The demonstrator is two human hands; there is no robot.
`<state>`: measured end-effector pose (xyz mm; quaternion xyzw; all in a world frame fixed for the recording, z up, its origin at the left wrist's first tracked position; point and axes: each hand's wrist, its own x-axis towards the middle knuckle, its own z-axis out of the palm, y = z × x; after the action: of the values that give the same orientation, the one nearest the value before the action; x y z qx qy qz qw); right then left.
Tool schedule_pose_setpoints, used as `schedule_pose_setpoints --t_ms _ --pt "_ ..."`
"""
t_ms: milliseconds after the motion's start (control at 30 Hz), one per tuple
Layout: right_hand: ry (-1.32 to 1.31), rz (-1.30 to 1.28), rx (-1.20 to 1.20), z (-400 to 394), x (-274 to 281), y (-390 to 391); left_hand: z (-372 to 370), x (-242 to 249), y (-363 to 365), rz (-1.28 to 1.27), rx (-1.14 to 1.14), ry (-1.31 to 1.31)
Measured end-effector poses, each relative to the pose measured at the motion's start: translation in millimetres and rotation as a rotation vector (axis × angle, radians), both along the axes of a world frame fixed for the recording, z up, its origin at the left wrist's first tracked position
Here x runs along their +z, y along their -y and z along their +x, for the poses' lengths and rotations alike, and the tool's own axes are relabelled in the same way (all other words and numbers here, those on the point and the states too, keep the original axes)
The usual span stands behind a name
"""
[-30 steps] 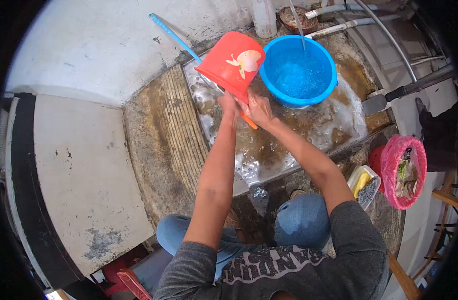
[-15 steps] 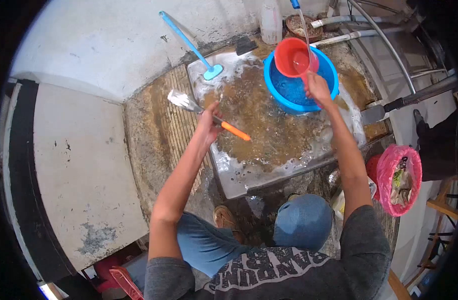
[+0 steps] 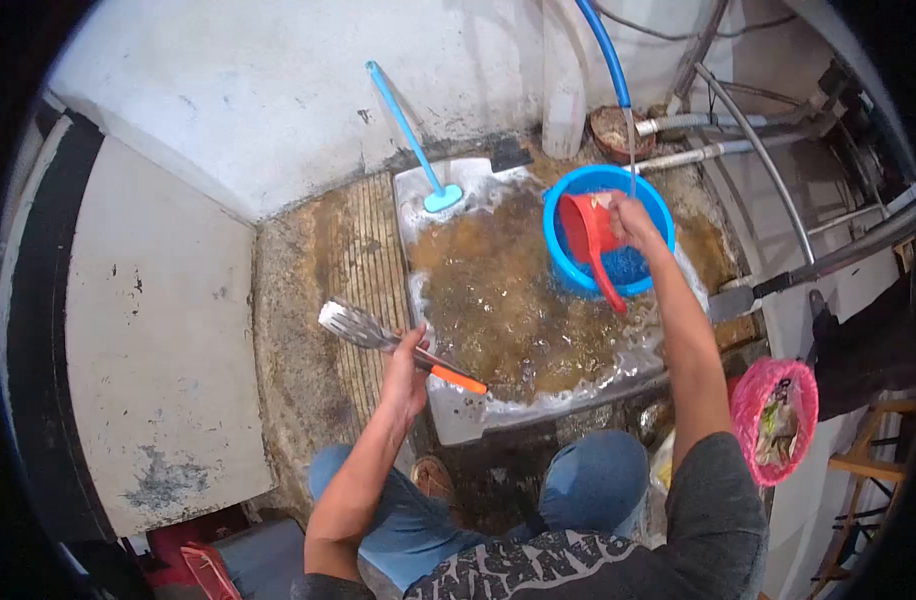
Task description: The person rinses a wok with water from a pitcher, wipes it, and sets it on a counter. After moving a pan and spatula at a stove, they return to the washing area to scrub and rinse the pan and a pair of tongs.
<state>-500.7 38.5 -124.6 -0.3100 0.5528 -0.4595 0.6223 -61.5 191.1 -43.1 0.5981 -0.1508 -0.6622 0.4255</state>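
Note:
My left hand (image 3: 408, 375) is closed around a slotted spatula (image 3: 353, 327) with an orange handle; white foam clings to its tip. It is held over the near left edge of the wet tray. My right hand (image 3: 633, 222) grips a red dipper (image 3: 583, 225) by its rim, and the dipper's handle points down toward me. The dipper is tilted over the blue basin (image 3: 551, 240), which has water in it. From a blue hose (image 3: 618, 75) a stream of water falls close behind my right hand into the basin.
The basin stands in a shallow tray (image 3: 458, 425) with murky water and suds. A light-blue long-handled brush (image 3: 408, 135) leans on the wall. Pipes (image 3: 718, 152) run at the back right. A pink-lined waste bin (image 3: 746, 425) stands at right, near another person's dark-clothed leg (image 3: 863, 345).
The dipper has been tipped over, and my right hand has gone from its handle to its rim. The spatula has come nearer to me in the view, which has shifted too.

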Motion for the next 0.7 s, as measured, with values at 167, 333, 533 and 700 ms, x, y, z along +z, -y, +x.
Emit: schedule_pose_setpoints --t_ms 167,333,533,700 --pt "-1.113 -0.192 0.471 -57.4 23.8 13.5 -5.3 9.2 9.1 -0.003 0.122 -0.037" --pt "-1.141 -0.208 0.410 -73.4 169.4 72.2 -7.6 -6.0 18.7 -0.021 0.092 -0.071" --pt "-1.327 -0.689 -0.157 12.5 338.5 158.7 -14.6 3.2 24.9 -0.055 0.109 -0.148" --pt "-1.129 -1.456 -0.560 57.9 373.6 268.7 -3.2 2.7 35.8 -0.066 0.150 -0.170"
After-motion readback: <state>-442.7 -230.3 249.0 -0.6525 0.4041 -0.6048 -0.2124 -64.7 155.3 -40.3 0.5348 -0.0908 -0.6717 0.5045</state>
